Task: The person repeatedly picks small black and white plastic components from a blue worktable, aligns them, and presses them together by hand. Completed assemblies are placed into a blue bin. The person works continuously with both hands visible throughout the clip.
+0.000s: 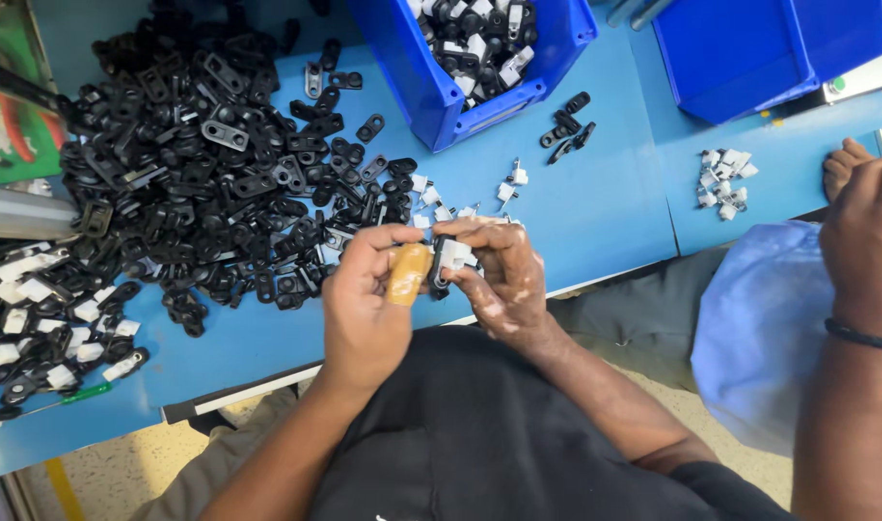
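Centre of frame, just below the table edge: both of the person's hands meet over a dark lap.

Left hand (364, 289): fingers curled in, narrow, thumb and forefinger pinched toward the right hand. A tan wrapping covers one finger (407, 274). Its tips touch the small black-and-white plastic clip piece (447, 262) from the left.

Right hand (499, 275): fingers bent close around the same clip piece, holding it from the right and above. White patches show on the knuckles. The piece sits between the two hands, over the near edge of the blue tabletop (595, 203).

Upper left to centre: a wide heap of loose black plastic clip bodies (219, 164) spread on the tabletop. Lower left: a smaller heap of black clips fitted with white inserts (50, 333), a green-handled tool (79, 394) beside it.

Top centre: blue plastic bin (421, 87) holding mixed black and white parts. Top right: a second blue bin (740, 58). Right of centre: small cluster of white plastic inserts (725, 181).

Right edge: another person's arm with a dark wristband (860, 336), hand at the table edge.
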